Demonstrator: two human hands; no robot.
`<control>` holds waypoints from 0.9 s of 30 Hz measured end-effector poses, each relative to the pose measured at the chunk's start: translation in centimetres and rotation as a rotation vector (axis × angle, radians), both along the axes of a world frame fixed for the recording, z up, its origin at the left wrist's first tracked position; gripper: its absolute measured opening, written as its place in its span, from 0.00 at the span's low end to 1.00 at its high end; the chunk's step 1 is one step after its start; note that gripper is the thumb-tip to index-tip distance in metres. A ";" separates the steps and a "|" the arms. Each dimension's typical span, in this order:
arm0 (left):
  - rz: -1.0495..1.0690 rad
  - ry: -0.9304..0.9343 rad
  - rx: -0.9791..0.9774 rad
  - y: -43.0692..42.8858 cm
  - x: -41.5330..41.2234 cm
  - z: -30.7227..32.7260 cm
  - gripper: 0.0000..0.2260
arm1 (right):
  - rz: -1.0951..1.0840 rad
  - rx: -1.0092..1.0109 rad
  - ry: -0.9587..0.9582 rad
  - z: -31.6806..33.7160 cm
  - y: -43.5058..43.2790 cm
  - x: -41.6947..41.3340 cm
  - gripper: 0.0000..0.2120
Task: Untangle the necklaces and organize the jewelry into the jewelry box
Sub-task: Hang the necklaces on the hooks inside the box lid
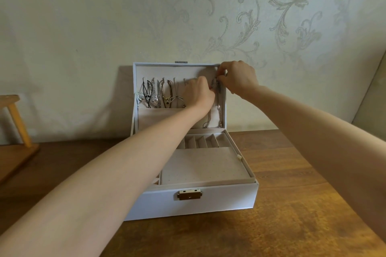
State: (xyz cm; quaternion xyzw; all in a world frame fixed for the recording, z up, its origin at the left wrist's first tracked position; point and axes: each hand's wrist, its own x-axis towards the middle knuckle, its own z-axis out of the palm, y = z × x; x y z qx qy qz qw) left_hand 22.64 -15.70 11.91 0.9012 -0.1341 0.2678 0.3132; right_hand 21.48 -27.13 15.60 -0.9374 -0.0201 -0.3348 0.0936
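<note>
Wood table (pixel 292 204) against a pale wall (pixel 83 16) with a swirl-and-flower pattern; wooden stand (pixel 15 119) at far left, well apart from the box. White box (pixel 219 200) sits open on the table, lid (pixel 179 71) upright against the wall, gold latch (pixel 189 194) on the front. Beige lining inside: dotted panel (pixel 204 167) in front, ring slots (pixel 200 141) behind it. Both forearms cross over the tray and hide its left part and some of the lid pocket (pixel 158 118). Necklaces (pixel 160 95) hang in a row in the lid's left half, black cords, silver chains, a bow pendant. Silver chain (pixel 219 110) hangs at the lid's right edge. Right hand (pixel 238 79) pinches the chain's top; left hand (pixel 198 92), fingers curled, pinches it just below, blocking the middle hooks.
</note>
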 end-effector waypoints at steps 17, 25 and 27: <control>0.016 -0.035 -0.035 0.4 -1.0 -0.1 0.07 | 0.060 0.135 -0.052 -0.7 -0.3 0.3 0.03; 0.053 -0.023 0.069 0.6 -1.7 0.3 0.07 | -0.066 -0.170 -0.087 -0.2 1.0 0.6 0.08; 0.042 -0.014 0.093 0.6 -1.8 0.4 0.07 | -0.053 -0.234 -0.048 -0.5 1.5 0.5 0.09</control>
